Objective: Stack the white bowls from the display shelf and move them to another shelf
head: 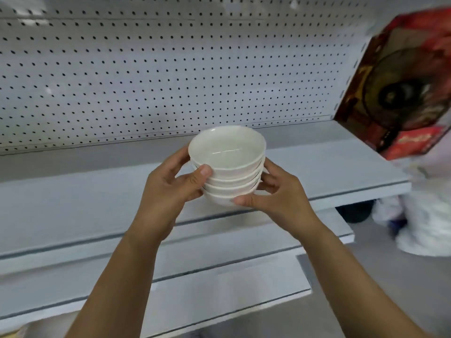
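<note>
We face a grey shelf backed by white pegboard. Our fingers are curled round the stack of white bowls from both sides. The left hand has its thumb against the upper bowls, and the right hand has its thumb under the lowest one. Clamped between our palms, the stack is upright in front of the shelf, apparently clear of its surface. A red box leans at the shelf's right end, and white bags lie below it.

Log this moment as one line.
bowls: stacked, held before shelf | left hand: grips stack | right hand: grips stack | box: at shelf's right end
</note>
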Motion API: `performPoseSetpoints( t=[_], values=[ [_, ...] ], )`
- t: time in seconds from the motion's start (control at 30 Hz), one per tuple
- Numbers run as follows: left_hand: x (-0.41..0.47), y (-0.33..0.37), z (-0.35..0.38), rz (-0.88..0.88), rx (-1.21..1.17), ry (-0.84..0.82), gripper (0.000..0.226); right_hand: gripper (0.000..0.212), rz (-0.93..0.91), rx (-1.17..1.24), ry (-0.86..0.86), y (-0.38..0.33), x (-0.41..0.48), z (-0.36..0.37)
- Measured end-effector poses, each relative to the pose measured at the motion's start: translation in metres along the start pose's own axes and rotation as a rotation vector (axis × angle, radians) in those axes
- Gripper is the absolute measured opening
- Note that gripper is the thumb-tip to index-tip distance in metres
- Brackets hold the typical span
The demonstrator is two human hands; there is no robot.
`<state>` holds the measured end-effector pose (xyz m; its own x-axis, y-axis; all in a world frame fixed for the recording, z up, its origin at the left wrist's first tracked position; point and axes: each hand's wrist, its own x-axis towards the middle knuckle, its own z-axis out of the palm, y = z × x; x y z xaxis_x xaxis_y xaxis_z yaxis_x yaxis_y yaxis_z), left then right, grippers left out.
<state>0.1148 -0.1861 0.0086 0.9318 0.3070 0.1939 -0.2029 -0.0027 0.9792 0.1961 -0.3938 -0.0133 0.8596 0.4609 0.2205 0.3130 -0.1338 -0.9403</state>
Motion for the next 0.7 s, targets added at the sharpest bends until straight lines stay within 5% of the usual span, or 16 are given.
performPoseSetpoints(
  t=[0.37,0.7],
  values=[
    [-0.053,-0.008,0.248,-0.091,-0.159,-0.422,0.062,0.089,0.12,-0.192,0.427,0.0,-0.193,-0.206],
    [-0.116,-0.01,0.438,-0.141,-0.229,-0.831,0.066,0.092,0.237,-0.242,0.839,0.005,-0.349,-0.319]
  ],
)
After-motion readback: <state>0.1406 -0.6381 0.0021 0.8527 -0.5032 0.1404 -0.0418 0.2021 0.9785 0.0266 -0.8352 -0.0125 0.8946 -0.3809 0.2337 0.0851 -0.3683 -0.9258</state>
